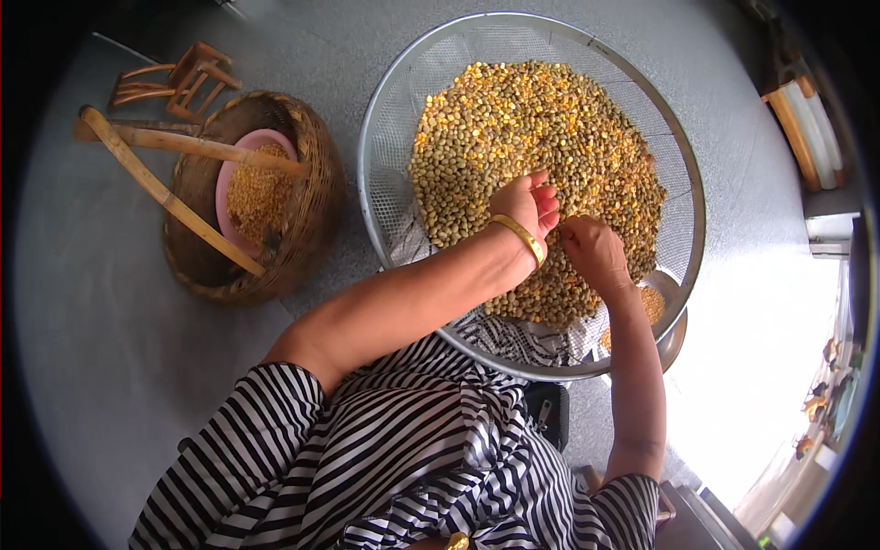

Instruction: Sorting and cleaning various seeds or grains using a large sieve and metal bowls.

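A wide round mesh sieve (692, 197) with a metal rim holds a broad heap of greenish-brown beans (449, 188) mixed with yellow ones. Over the middle of the heap is my left hand (529, 203), a gold bangle at its wrist. Its palm is turned up and its fingers are curled; what lies in them is hidden. Just to the right, my right hand (596, 255) has its fingers bent together in a pinch, close to the left fingertips. Anything between them is too small to make out. By the sieve's lower right rim, a metal bowl (672, 286) contains small yellow pieces (652, 304).
A wicker basket (321, 197) with crossed bamboo handles stands on the grey floor to the left. Inside it sits a pink basin (223, 197) of yellow pieces (257, 197). Small wooden chairs (197, 82) are beyond it. Bright light falls on the floor at right.
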Available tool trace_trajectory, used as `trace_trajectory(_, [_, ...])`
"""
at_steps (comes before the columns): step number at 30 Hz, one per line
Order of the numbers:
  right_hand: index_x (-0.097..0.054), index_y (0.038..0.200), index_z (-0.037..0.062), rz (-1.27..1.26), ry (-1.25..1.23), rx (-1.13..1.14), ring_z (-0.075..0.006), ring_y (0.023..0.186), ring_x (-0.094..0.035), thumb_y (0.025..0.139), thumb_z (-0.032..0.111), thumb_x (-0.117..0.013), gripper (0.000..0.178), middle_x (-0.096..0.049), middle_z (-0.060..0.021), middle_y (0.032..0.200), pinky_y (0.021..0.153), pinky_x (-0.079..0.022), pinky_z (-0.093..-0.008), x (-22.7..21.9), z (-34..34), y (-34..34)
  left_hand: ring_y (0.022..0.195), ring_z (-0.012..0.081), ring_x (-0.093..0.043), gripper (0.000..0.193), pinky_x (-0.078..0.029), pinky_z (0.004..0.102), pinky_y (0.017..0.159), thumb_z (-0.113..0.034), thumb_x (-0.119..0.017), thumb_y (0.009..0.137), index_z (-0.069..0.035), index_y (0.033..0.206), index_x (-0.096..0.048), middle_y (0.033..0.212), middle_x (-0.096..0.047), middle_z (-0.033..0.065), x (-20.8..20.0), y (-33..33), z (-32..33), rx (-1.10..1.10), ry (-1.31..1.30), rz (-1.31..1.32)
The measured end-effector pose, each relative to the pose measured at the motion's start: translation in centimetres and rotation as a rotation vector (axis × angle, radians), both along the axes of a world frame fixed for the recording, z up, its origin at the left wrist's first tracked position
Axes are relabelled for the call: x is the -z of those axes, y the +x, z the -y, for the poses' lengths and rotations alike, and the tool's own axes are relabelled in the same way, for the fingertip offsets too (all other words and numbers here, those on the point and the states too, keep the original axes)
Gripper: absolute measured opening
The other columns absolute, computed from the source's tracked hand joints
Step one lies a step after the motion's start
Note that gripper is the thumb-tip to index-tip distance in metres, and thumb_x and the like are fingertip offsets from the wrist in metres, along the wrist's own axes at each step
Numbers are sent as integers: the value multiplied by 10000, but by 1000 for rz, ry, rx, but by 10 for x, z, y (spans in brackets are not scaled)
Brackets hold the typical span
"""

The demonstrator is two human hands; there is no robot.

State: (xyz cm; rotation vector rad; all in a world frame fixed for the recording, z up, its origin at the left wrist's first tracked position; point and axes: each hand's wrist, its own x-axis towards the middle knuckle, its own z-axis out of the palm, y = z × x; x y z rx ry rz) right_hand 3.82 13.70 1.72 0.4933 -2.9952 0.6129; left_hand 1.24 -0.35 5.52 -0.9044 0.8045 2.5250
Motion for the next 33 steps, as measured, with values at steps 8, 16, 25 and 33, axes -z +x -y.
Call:
trace_trajectory(8, [-484, 708, 11, -131, -286, 173, -195, 527, -544, 668, 14, -535, 65, -550, -92, 620, 506, -430, -276, -19, -17, -9, 555, 129, -489, 141, -434, 232, 525, -119, -418, 806, -34, 799, -530, 659, -509, 47, 16, 0, -9, 339, -59, 52])
trace_trajectory(16, [-546, 875, 18, 120, -571, 23, -158, 607, -560, 709, 53, -559, 171, -567, -77, 712, 537, -441, -249, -32, 11, -7, 637, 153, -520, 168, -453, 261, 586, -133, -394, 817, -21, 845, -516, 733, -527, 77, 26, -5, 3, 456, -23, 33])
trace_trajectory(25, [-303, 1160, -72, -43, 37, 184, -351, 1007, -370, 712, 39, -469, 490, -332, -225, 1112, 831, -353, -380, 6, 14, -24, 633, 117, -486, 141, -416, 248, 606, -137, -414, 813, -38, 854, -506, 739, -517, 45, -1, -24, 24, 160, 35, 40])
trace_trajectory(33, [-346, 1157, 8, -39, -14, -259, -369, 1081, -324, 665, -5, -450, 503, -306, -210, 1181, 886, -304, -427, -6, 84, -8, 616, 139, -494, 158, -425, 255, 586, -113, -366, 829, -21, 868, -489, 726, -515, 68, 1, -50, 44, -25, 137, 9])
